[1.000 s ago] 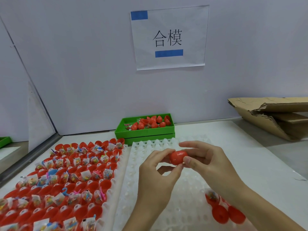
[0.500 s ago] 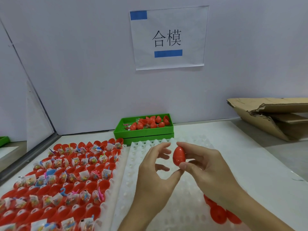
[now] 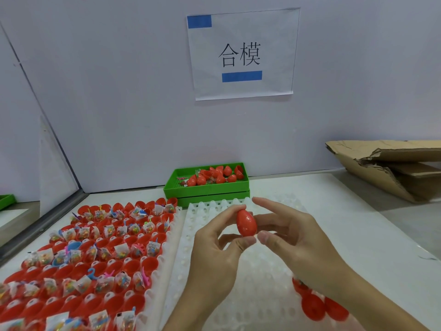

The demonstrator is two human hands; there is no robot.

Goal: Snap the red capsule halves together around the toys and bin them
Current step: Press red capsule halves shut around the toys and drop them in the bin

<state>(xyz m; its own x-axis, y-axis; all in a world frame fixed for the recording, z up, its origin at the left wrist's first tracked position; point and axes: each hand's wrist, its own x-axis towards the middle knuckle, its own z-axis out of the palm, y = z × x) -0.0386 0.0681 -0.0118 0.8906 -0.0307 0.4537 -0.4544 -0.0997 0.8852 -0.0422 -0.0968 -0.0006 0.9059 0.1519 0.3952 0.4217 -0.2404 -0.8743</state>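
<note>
Upright, closed red capsule [image 3: 246, 223] pinched between both hands, above white tray [image 3: 262, 271].

A pale lavender-grey partition wall [image 3: 119, 91] closes off the back of the workspace. A white paper sign [image 3: 242, 53] is fixed to it, printed with the black characters 合模, with one blue strip at its top left corner and another below the characters. A second pale panel [image 3: 16, 115] stands at an angle on the left, edged at its foot by a grey metal rail [image 3: 40, 231]. The white tabletop [image 3: 358, 223] runs up to the wall. At the right edge lies flattened brown corrugated cardboard [image 3: 391, 168]. The light is soft and even.
</note>
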